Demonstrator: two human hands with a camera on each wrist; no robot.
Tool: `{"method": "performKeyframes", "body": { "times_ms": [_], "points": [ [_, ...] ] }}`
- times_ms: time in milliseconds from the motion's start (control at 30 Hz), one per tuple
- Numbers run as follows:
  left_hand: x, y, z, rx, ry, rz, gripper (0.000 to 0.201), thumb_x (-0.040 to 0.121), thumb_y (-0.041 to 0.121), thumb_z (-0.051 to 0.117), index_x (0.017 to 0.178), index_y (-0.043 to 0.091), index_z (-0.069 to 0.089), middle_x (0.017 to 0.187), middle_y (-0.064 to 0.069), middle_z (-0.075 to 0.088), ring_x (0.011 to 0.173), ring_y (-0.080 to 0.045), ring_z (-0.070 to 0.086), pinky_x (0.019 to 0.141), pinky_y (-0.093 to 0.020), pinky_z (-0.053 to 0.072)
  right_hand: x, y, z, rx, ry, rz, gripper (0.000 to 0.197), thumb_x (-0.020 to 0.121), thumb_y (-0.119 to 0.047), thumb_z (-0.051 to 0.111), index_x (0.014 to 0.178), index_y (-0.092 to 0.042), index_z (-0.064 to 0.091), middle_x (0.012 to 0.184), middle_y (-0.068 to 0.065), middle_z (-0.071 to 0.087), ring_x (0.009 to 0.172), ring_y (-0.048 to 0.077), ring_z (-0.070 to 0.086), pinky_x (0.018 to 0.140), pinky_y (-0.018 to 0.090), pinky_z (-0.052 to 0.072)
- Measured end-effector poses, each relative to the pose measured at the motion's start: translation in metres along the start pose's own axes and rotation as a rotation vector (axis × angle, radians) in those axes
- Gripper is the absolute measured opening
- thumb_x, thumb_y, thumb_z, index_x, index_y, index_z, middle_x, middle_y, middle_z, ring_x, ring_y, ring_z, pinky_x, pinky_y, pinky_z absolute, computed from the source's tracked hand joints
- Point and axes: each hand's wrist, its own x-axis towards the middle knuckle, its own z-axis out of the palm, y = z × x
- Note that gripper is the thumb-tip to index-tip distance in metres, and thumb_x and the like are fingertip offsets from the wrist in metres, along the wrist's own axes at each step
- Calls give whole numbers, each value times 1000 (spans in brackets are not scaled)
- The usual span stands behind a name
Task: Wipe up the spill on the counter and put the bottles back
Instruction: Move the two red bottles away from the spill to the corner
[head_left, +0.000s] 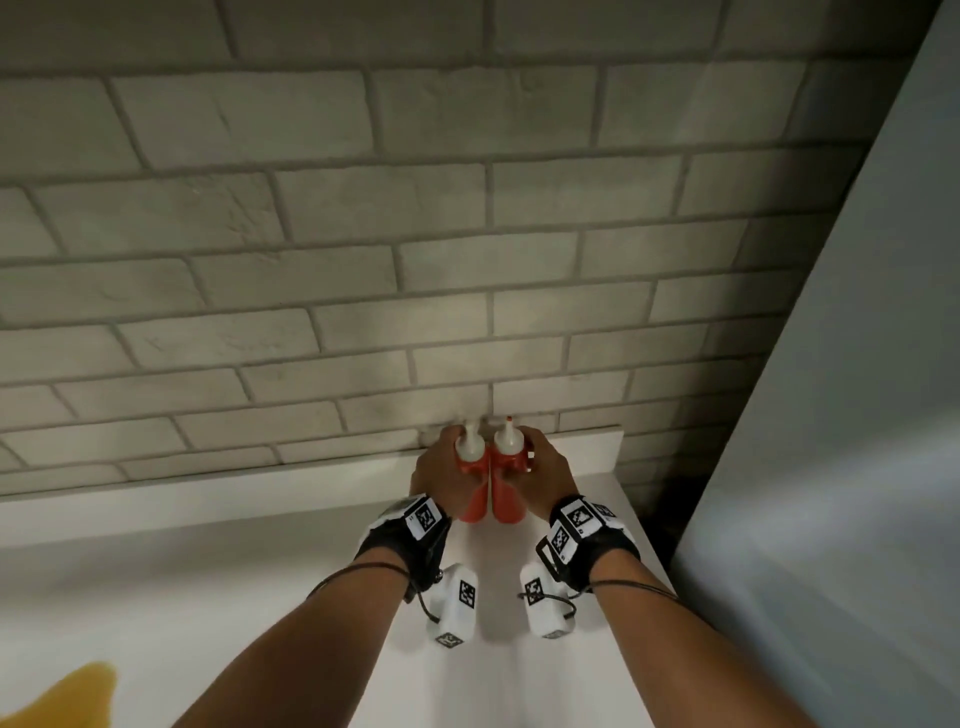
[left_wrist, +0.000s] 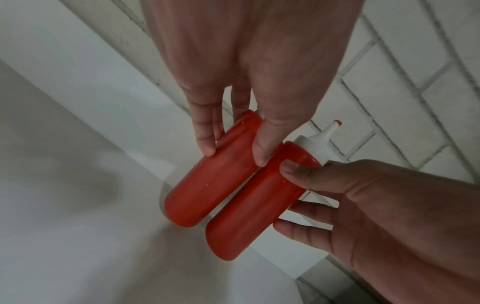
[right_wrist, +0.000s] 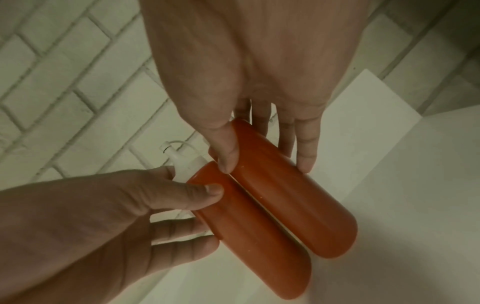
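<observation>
Two red plastic squeeze bottles with white conical nozzle caps stand upright, side by side and touching, at the back of the white counter (head_left: 260, 545), just in front of the low white backsplash ledge (head_left: 311, 475) under the grey-white brick wall (head_left: 363, 234).

Left bottle (head_left: 471, 478) is held by the left hand (head_left: 441, 475): thumb on the near face, fingers wrapped round the far side. Right bottle (head_left: 506, 480) is held the same way by the right hand (head_left: 540, 475). Both grips sit high, near the shoulder, w/ thumbs meeting at the seam between bodies.

Risks, as judged from here:
- High grip on a tall narrow body. Uneven release could tip one bottle into the other, and both may go over.
- Soft walls. Too much squeeze could push sauce out of the right nozzle, whose tip shows red; cannot tell if either cap is sealed.
- Yellow liquid spill (head_left: 57, 696) lies at the near-left counter edge, well apart from the bottles. It looks unwiped, so a forearm drawn back low could smear it.

Pose: both forearms reach fwd, roughly parallel, wrists level, palms facing inward toward each other. Wrist-worn camera units (head_left: 452, 605) hang below each wrist.
</observation>
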Motion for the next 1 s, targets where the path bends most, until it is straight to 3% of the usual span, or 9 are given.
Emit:
{"method": "performKeyframes", "body": {
  "times_ms": [133,300,500,633,700,767,867,933,1000],
  "points": [
    [13,-2,8,21,-8,-20,82,64,48,56,141,23,43,129,-11,66,116,-37,63,98,-48,51,17,7,5,0,-6,4,49,75,-8,69,119,-24,56,116,2,66,107,21,61,95,34,48],
    [29,-9,16,-38,32,-22,69,81,41,63,145,31,41,136,-10,62,122,-36,59,103,-47,48,27,11,10,5,-1,-2,40,79,-11,67,114,-27,56,115,3,65,106,22,60,95,36,47],
    [33,-8,15,-46,30,-23,66,81,38,66,143,30,43,135,-6,63,122,-32,60,102,-44,48,34,19,12,4,5,-32,47,77,-4,66,117,-25,54,116,3,64,109,23,59,99,41,46],
    [31,-12,12,-78,3,-2,78,72,35,71,144,31,41,139,-3,58,125,-29,58,105,-48,46,31,20,12,53,-18,-46,55,78,-2,69,112,-38,45,109,-9,61,107,18,58,96,37,47],
    [33,-20,12,-67,-10,9,83,70,27,76,145,26,40,142,-3,54,127,-28,55,106,-49,45,24,22,8,71,-44,-38,58,75,4,69,112,-32,43,104,-15,56,108,19,56,90,32,46],
    [24,-21,7,-45,-20,14,87,68,26,79,145,26,39,143,0,52,126,-22,53,105,-42,45,16,25,5,73,-8,-34,67,72,7,70,126,-21,42,111,-8,54,117,24,52,92,32,44],
    [1,-31,-2,-71,-55,45,74,75,16,80,138,32,43,122,11,55,112,-7,53,95,-24,41,-13,21,-2,151,25,29,70,78,3,72,128,-30,35,113,-12,48,109,10,49,95,30,39],
    [-24,-41,-10,-66,-112,35,71,80,22,79,141,29,45,127,6,51,115,-15,55,94,-27,46,-42,23,-8,121,-48,49,55,85,-4,68,124,-30,40,109,-14,48,99,6,50,92,28,40],
    [-55,-59,-18,-52,-167,43,60,84,29,77,138,29,50,131,3,52,107,-16,58,83,-19,48,-72,34,-10,90,-152,68,51,87,-10,68,130,-26,47,121,-8,53,101,11,57,92,28,46]
  ]
}}
